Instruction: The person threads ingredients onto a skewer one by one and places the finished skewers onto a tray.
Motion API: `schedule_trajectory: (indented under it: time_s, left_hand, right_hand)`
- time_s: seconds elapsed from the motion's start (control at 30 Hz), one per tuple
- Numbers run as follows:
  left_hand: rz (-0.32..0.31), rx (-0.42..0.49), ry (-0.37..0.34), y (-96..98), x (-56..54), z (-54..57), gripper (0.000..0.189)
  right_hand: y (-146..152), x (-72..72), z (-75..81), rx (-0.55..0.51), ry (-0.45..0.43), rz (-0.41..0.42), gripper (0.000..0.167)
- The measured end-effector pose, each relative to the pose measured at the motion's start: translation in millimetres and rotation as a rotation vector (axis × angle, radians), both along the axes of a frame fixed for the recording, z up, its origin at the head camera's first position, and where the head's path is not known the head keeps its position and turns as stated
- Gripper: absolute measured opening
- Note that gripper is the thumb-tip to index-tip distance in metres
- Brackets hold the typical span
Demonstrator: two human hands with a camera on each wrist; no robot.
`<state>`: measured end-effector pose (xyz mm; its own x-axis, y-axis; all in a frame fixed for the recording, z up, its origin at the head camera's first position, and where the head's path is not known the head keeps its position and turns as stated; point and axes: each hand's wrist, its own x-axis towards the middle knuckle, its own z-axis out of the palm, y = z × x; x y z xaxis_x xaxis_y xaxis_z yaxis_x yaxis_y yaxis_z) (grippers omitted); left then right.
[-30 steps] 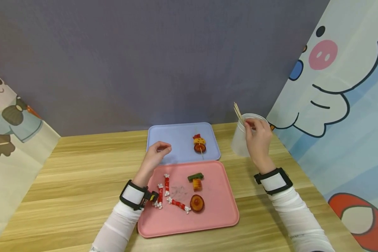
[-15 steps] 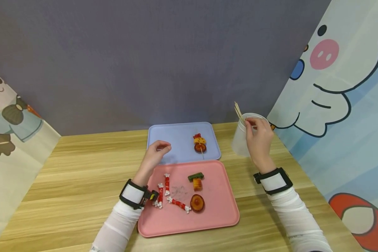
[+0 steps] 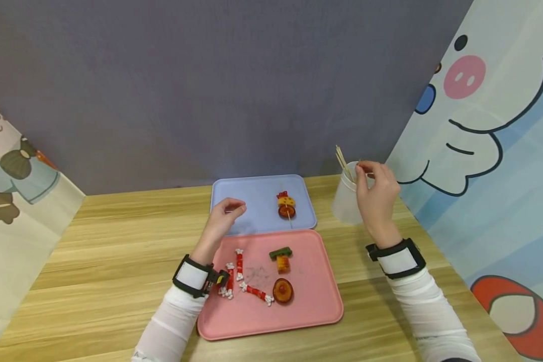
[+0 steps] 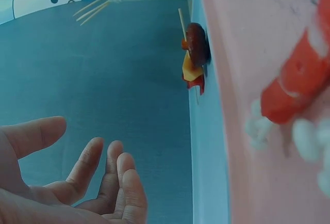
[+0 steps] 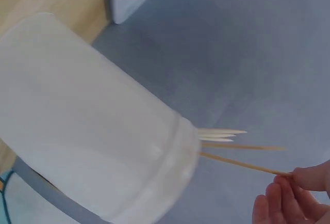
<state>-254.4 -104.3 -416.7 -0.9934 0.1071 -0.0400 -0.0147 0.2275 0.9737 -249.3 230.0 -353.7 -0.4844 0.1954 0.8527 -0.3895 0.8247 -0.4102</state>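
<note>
Picking out a stick [image 5: 240,165] seems the step in hand: the right hand [image 3: 379,193] pinches its tip, the rest reaching into the white cup [image 5: 93,115], probably needing a straight pull, while the relaxed left hand [image 3: 220,220] holds nothing.

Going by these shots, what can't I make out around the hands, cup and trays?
Right wrist view: the lower end of the stick the right hand pinches, hidden by the white cup.
Left wrist view: the nearest red piece, blurred and cut off by the right edge.
Head view: the near left corner of the blue tray, hidden by the left hand.
Head view: the grey marks on the pink tray, too faint to identify.
</note>
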Motion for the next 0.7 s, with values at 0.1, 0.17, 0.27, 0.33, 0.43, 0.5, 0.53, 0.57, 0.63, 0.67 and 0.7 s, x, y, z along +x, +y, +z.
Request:
schedule_trajectory:
  time_s: [0.1, 0.17, 0.27, 0.33, 0.43, 0.5, 0.53, 0.57, 0.63, 0.67, 0.7]
  left_hand:
    - [-0.005, 0.011, 0.012, 2.3, -0.9, 1.9, 0.031]
    - [-0.006, 0.014, 0.014, 4.5, -1.6, 3.0, 0.032]
    - [-0.004, 0.018, 0.015, 8.5, -3.1, 3.8, 0.032]
    - [-0.001, 0.024, 0.010, 11.7, -4.1, 4.2, 0.031]
    - [-0.001, 0.038, 0.012, 16.0, -5.0, 4.9, 0.030]
    - [-0.002, 0.044, 0.016, 18.2, -5.2, 5.9, 0.029]
    - [-0.001, 0.046, 0.020, 19.0, -5.1, 6.4, 0.029]
    - [0.000, 0.047, 0.024, 19.7, -5.0, 7.0, 0.029]
    - [-0.002, 0.047, 0.031, 20.7, -4.6, 8.1, 0.031]
    - [-0.002, 0.050, 0.031, 20.9, -4.4, 8.5, 0.031]
    - [-0.002, 0.052, 0.030, 21.1, -4.3, 9.0, 0.032]
  right_hand:
    - [-1, 5.5, 8.7, -0.005, 0.024, 0.009, 0.024]
    - [-3, 9.4, 14.2, -0.019, 0.044, 0.014, 0.024]
    - [-5, 16.3, 22.5, -0.031, 0.069, 0.019, 0.025]
    - [-7, 21.1, 27.8, -0.048, 0.091, 0.028, 0.025]
    - [-9, 28.4, 35.4, -0.077, 0.134, 0.043, 0.025]
    - [-11, 33.2, 39.6, -0.102, 0.169, 0.054, 0.025]
    - [-12, 35.5, 41.7, -0.114, 0.187, 0.055, 0.025]
    - [-13, 37.8, 43.4, -0.126, 0.208, 0.054, 0.025]
    - [-15, 42.0, 46.9, -0.161, 0.248, 0.057, 0.024]
    - [-16, 44.2, 48.9, -0.176, 0.265, 0.056, 0.023]
    - [-17, 46.4, 50.9, -0.192, 0.280, 0.054, 0.023]
